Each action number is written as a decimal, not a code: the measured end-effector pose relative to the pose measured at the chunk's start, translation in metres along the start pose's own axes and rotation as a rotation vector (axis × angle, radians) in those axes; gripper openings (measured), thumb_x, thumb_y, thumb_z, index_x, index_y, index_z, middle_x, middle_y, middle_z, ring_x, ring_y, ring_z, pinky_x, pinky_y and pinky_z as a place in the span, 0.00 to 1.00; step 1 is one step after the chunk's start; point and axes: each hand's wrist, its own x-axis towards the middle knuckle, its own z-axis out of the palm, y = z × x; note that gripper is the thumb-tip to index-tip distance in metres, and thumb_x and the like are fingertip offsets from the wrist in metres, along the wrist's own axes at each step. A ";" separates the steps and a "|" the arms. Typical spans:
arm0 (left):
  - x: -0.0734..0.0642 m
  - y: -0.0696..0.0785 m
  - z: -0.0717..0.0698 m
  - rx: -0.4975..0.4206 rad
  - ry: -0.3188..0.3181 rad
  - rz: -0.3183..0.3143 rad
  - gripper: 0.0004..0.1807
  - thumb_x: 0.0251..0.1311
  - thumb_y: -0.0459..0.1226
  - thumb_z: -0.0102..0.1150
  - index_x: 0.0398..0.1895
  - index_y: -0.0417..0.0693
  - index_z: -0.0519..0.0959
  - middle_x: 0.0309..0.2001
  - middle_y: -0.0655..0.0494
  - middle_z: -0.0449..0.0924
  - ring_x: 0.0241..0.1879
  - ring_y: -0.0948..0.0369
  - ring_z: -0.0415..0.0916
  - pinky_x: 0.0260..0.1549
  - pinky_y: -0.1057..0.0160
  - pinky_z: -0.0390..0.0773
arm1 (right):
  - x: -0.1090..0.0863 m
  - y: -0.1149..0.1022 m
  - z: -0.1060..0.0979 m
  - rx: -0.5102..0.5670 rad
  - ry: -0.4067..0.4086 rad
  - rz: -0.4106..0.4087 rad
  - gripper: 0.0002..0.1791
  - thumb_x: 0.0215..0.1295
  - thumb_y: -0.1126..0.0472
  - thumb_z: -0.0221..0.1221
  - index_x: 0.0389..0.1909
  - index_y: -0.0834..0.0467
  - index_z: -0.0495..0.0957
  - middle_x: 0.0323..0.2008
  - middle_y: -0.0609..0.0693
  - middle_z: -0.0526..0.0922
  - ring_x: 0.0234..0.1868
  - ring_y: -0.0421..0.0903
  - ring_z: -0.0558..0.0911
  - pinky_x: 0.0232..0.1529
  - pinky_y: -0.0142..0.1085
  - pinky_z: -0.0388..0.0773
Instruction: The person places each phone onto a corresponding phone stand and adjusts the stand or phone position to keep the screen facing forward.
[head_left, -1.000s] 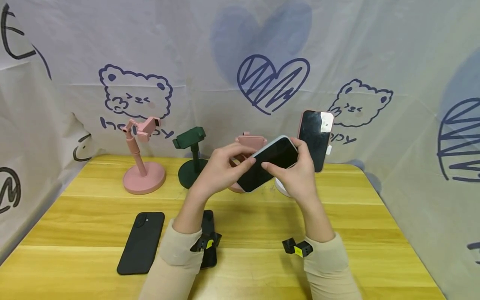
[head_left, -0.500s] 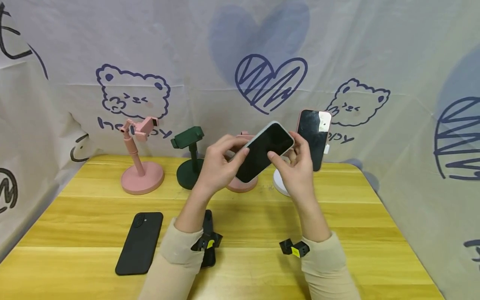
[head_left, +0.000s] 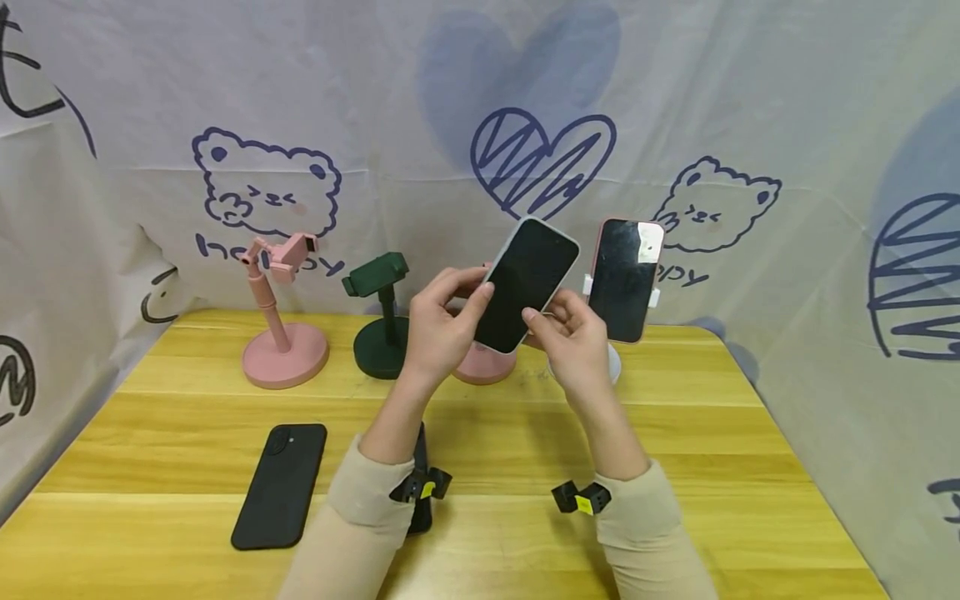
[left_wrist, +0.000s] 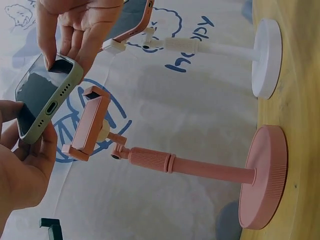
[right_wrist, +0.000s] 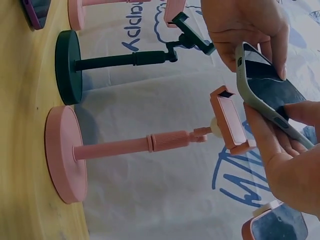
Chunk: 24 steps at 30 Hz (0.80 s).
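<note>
Both hands grip one phone in a pale green case (head_left: 527,283), its dark screen turned up toward the head camera and its body tilted. My left hand (head_left: 442,329) pinches its left edge with the thumb over the screen. On the lower right edge, my right hand (head_left: 577,342) holds it the same way. Just behind the phone stands a pink phone stand (left_wrist: 195,166) with a bare clamp, mostly hidden in the head view. The wrist views show the phone in front of that clamp, with a gap between them.
A white stand (left_wrist: 267,59) at right bears a pink-cased phone (head_left: 624,279). To the left are a green stand (head_left: 382,342) and another pink stand (head_left: 285,354). A black phone (head_left: 281,486) lies face down on the table; another dark phone (head_left: 422,517) is partly under the left wrist.
The held phone has turned from a slanted, nearly sideways pose to a more upright one and risen slightly. My right hand has moved left and down along its edge.
</note>
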 end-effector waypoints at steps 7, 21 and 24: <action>0.001 0.000 -0.002 0.004 -0.019 -0.018 0.14 0.72 0.34 0.63 0.57 0.41 0.85 0.46 0.48 0.83 0.45 0.56 0.82 0.38 0.64 0.85 | 0.002 0.003 0.002 0.033 0.040 -0.058 0.15 0.70 0.78 0.59 0.56 0.75 0.76 0.44 0.54 0.88 0.41 0.42 0.90 0.38 0.37 0.89; 0.005 -0.023 -0.008 0.093 0.110 -0.061 0.17 0.78 0.31 0.53 0.65 0.39 0.80 0.66 0.44 0.75 0.64 0.51 0.74 0.61 0.53 0.80 | 0.024 -0.010 0.003 -0.026 0.126 -0.145 0.14 0.69 0.75 0.61 0.54 0.72 0.77 0.38 0.48 0.87 0.34 0.39 0.87 0.36 0.33 0.88; 0.004 -0.029 -0.007 0.084 0.102 -0.110 0.18 0.76 0.31 0.55 0.65 0.39 0.79 0.67 0.44 0.74 0.65 0.51 0.74 0.62 0.54 0.79 | 0.034 -0.012 0.003 -0.037 0.142 -0.149 0.14 0.70 0.75 0.62 0.54 0.71 0.77 0.37 0.47 0.87 0.35 0.39 0.88 0.37 0.34 0.88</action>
